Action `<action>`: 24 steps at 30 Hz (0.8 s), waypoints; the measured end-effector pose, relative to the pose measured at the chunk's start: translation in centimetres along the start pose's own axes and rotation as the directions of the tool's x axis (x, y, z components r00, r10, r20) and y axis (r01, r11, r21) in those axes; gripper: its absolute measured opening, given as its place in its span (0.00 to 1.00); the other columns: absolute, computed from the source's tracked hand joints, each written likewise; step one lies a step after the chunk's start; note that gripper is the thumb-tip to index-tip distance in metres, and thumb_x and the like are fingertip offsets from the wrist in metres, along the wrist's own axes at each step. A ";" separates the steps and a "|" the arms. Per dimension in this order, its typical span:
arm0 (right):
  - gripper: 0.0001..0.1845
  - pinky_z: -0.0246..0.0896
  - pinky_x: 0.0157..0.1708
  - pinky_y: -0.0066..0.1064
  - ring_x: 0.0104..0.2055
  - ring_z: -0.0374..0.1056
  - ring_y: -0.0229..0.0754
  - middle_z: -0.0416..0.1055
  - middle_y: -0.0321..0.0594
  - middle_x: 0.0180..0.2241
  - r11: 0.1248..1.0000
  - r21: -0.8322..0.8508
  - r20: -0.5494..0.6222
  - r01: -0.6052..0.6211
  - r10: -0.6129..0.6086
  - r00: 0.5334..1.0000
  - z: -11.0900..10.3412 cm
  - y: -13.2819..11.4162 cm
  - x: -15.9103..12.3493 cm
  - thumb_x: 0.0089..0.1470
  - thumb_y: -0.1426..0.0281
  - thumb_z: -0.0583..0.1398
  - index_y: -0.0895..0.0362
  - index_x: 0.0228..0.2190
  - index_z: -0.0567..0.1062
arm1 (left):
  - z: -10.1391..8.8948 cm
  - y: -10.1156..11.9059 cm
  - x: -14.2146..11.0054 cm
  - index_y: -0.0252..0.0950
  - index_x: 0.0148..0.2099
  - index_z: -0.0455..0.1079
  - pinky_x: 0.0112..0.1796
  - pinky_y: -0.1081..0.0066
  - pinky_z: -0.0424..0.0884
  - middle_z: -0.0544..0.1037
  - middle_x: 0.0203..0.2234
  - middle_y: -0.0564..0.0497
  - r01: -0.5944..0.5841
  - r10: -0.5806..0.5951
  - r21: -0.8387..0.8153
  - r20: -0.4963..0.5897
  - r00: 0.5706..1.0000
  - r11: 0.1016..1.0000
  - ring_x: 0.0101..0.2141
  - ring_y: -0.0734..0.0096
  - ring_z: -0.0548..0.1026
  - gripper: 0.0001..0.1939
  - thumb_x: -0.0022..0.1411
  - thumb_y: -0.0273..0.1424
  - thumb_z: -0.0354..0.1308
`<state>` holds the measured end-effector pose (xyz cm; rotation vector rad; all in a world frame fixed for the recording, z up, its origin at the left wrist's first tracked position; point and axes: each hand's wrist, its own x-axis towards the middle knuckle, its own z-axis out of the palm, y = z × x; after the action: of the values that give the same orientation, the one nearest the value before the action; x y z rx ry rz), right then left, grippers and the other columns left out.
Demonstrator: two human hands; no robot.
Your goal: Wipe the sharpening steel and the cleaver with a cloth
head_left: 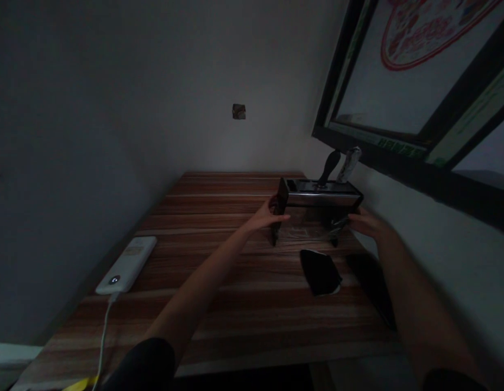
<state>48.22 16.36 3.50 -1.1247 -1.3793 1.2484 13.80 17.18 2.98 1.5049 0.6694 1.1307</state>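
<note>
A dark knife holder (304,200) with a shiny top edge and clear lower front stands at the far right part of the wooden table. Two handles stick up from its top: a black handle (330,165) and a pale, wrapped-looking handle (350,164). My left hand (269,215) grips its left end, thumb in front. Around the right end my right hand (365,223) is closed, its fingertips partly hidden. In front of the holder lies a small black piece like folded cloth (320,271). Beside my right forearm is a dark flat thing (370,282), too dim to name.
A white power bank (128,263) with a lit round spot lies at the table's left edge, its white cable (103,339) running toward me. Walls border the wooden table (219,320) at left, back and right. A dark-framed window (374,144) is on the right wall.
</note>
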 end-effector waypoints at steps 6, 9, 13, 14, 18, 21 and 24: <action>0.26 0.69 0.39 0.42 0.38 0.73 0.48 0.75 0.40 0.40 1.000 -0.014 0.007 -0.009 0.009 1.000 -0.2 0.0 0.4 0.32 0.68 0.67 0.51 0.39 0.72 | 0.1 0.4 0.3 0.35 0.59 0.51 0.53 0.58 0.59 0.62 0.55 0.37 -0.013 0.013 -0.001 -0.030 0.999 1.000 0.55 0.55 0.62 0.48 0.38 0.34 0.71; 0.27 0.68 0.40 0.42 0.39 0.73 0.48 0.75 0.39 0.39 1.000 -0.025 0.006 0.004 -0.004 1.000 -0.1 -0.1 0.5 0.32 0.68 0.67 0.51 0.39 0.72 | 0.2 0.3 0.5 0.35 0.58 0.52 0.51 0.59 0.62 0.63 0.54 0.37 -0.023 0.023 -0.002 -0.049 0.999 1.000 0.53 0.56 0.64 0.46 0.39 0.35 0.71; 0.27 0.67 0.43 0.42 0.39 0.73 0.47 0.76 0.38 0.38 0.999 -0.037 -0.007 0.040 -0.040 0.999 0.2 -0.5 0.6 0.30 0.68 0.67 0.50 0.39 0.72 | 0.1 0.1 0.6 0.37 0.56 0.53 0.49 0.59 0.64 0.65 0.53 0.39 -0.032 0.032 0.001 -0.064 0.997 0.999 0.51 0.57 0.66 0.44 0.39 0.34 0.71; 0.28 0.66 0.43 0.42 0.39 0.73 0.47 0.76 0.37 0.37 0.998 -0.041 -0.011 0.049 -0.050 0.999 0.3 -0.7 0.6 0.30 0.68 0.68 0.50 0.39 0.72 | 0.1 0.0 0.6 0.37 0.56 0.53 0.49 0.59 0.64 0.65 0.53 0.39 -0.035 0.035 0.005 -0.066 0.997 0.999 0.51 0.57 0.66 0.44 0.39 0.34 0.71; 0.27 0.65 0.44 0.42 0.40 0.72 0.48 0.76 0.38 0.38 0.996 -0.064 -0.014 0.070 -0.071 0.997 0.9 -1.7 0.5 0.29 0.68 0.68 0.51 0.37 0.72 | -0.4 0.2 0.4 0.37 0.55 0.54 0.48 0.58 0.65 0.66 0.51 0.39 -0.046 0.047 0.016 -0.070 0.996 0.999 0.49 0.57 0.68 0.43 0.39 0.34 0.70; 0.27 0.64 0.47 0.42 0.44 0.71 0.48 0.75 0.38 0.41 0.994 -0.079 -0.007 0.077 -0.078 0.997 1.5 -2.8 0.4 0.29 0.67 0.69 0.51 0.37 0.73 | -0.8 0.8 0.0 0.38 0.55 0.54 0.48 0.58 0.65 0.67 0.51 0.40 -0.067 0.068 0.015 -0.069 0.995 0.998 0.50 0.57 0.67 0.43 0.39 0.34 0.70; 0.27 0.63 0.48 0.42 0.45 0.70 0.49 0.75 0.38 0.41 0.992 -0.092 -0.003 0.090 -0.091 0.996 2.3 -3.8 0.4 0.29 0.68 0.69 0.51 0.37 0.73 | -1.6 1.8 -0.5 0.39 0.56 0.54 0.50 0.59 0.64 0.66 0.52 0.41 -0.092 0.092 0.013 -0.068 0.993 0.996 0.51 0.58 0.67 0.43 0.40 0.35 0.70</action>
<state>45.69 16.14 7.23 -1.1146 -1.4787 1.1255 11.89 16.98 4.47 1.5237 0.6581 1.2553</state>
